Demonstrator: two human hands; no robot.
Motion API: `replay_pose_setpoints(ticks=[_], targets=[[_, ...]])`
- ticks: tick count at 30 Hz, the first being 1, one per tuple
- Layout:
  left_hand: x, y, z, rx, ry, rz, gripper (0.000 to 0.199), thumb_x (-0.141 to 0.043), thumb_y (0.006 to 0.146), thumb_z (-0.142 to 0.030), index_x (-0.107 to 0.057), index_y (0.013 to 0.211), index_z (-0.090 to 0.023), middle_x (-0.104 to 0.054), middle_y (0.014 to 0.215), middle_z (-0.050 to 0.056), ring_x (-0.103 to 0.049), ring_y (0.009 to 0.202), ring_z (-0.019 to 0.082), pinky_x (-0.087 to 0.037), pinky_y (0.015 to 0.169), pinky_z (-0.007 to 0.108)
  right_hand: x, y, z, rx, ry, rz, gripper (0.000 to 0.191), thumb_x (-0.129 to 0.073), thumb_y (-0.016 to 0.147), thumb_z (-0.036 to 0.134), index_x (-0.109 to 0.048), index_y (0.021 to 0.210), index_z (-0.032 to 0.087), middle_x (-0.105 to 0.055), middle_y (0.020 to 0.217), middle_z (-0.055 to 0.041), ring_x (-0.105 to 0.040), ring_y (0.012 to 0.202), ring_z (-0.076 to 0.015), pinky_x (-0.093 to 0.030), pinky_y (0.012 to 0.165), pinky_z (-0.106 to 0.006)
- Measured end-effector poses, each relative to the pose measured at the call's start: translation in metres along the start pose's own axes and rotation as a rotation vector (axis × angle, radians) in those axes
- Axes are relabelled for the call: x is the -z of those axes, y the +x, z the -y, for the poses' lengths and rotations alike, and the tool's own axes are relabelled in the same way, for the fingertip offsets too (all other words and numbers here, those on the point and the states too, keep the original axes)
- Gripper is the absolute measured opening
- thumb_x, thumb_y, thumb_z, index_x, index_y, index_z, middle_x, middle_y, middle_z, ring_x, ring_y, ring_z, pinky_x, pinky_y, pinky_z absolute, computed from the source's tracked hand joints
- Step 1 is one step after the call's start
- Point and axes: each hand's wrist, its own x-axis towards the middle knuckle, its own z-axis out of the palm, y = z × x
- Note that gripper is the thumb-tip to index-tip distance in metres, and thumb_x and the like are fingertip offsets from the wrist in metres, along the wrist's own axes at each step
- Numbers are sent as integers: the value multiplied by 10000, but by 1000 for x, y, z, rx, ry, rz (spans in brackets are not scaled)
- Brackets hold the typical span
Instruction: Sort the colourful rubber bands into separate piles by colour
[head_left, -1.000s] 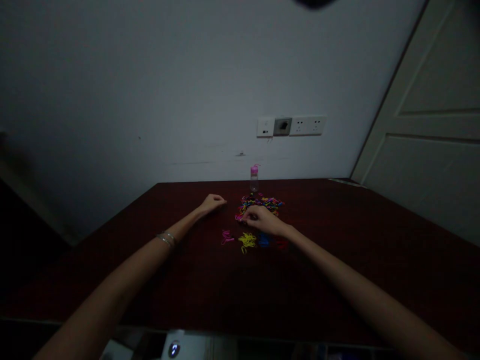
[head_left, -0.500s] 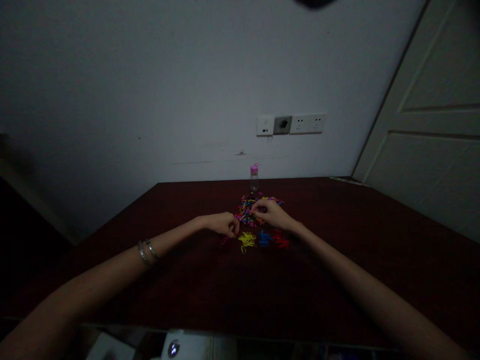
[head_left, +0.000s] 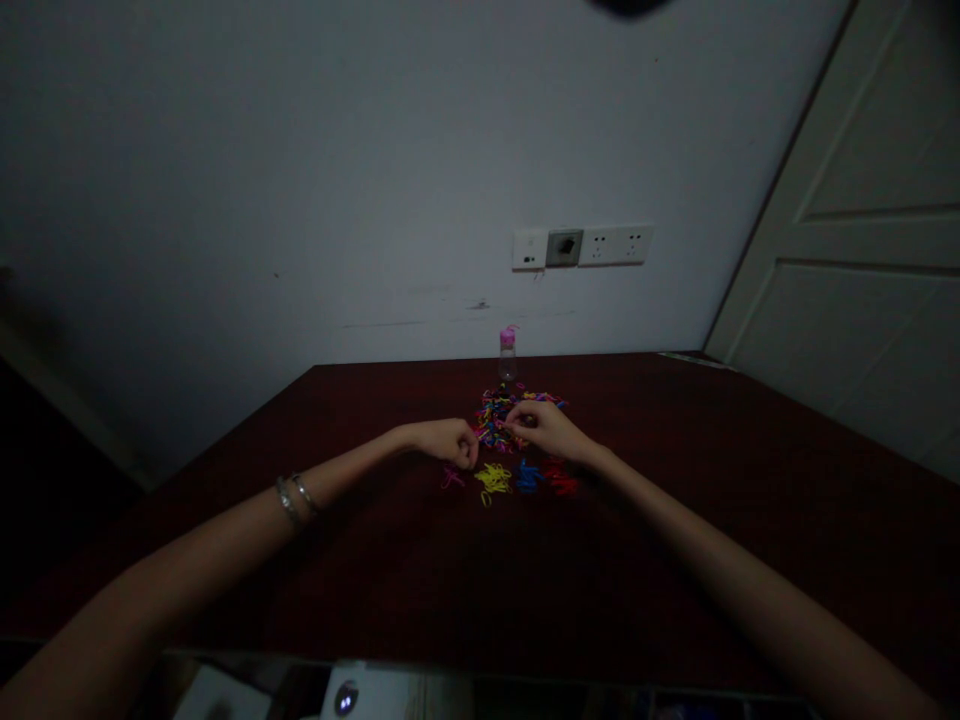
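A mixed pile of small coloured rubber bands (head_left: 495, 408) lies on the dark red table, with my right hand (head_left: 549, 430) at its near right side. Thumb and forefinger of that hand are pinched together over the pile; whatever is between them is too small to make out. My left hand (head_left: 448, 442) is curled closed at the pile's left edge, its fingertips partly hidden. Just below it lie a few pink rubber bands (head_left: 451, 478). Nearer to me are separate heaps of yellow rubber bands (head_left: 494, 480), blue rubber bands (head_left: 529, 476) and red rubber bands (head_left: 559, 478).
Behind the pile stands a small clear bottle (head_left: 508, 362) with a pink cap. The table (head_left: 480, 580) meets a wall with sockets (head_left: 615, 245); a panelled door (head_left: 870, 280) is at right. Below the front edge, a white object (head_left: 367, 690) shows.
My left hand has shifted slightly up, and more of the pink rubber bands below it now show. My right hand stays pinched at the pile, moved only a touch.
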Motion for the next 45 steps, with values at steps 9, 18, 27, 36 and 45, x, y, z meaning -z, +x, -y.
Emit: replay_pose_setpoints(ticks=[9,18,27,36,45], targets=[[16,47,19,-53,-7,-535,252,-564,638,-211,-663,844,-106,-553,547,-25,-454,495,82,-342,501,194,-1,-2,4,-22,16,22,114,-524,731,181,-628,754,140,-613,713,-21,-543,632,-115,-419,593,-235],[39,56,70,188,71,-842,307,-525,648,-129,-647,927,-95,-625,717,48,-546,649,137,-414,638,225,-19,-9,17,26,-16,149,137,-508,720,132,-642,747,137,-610,691,-14,-533,625,-106,-393,579,-204],[26,52,111,245,-4,-1043,294,-506,669,-153,-636,926,-95,-612,693,42,-541,639,131,-426,659,233,-58,8,40,160,-68,321,141,-540,682,87,-646,757,140,-615,700,-13,-530,605,-93,-376,554,-179],[24,50,105,242,71,-988,271,-503,663,-171,-652,882,-114,-602,669,26,-520,614,122,-406,611,221,-44,9,30,100,-3,251,169,-526,666,65,-637,768,141,-615,715,-15,-539,632,-102,-407,586,-197],[21,48,101,226,66,-867,192,-539,646,-228,-675,746,-136,-578,597,9,-497,570,118,-355,547,214,33,-22,-45,-212,49,-47,145,-535,682,239,-618,748,140,-584,664,-15,-524,611,-121,-412,569,-229]])
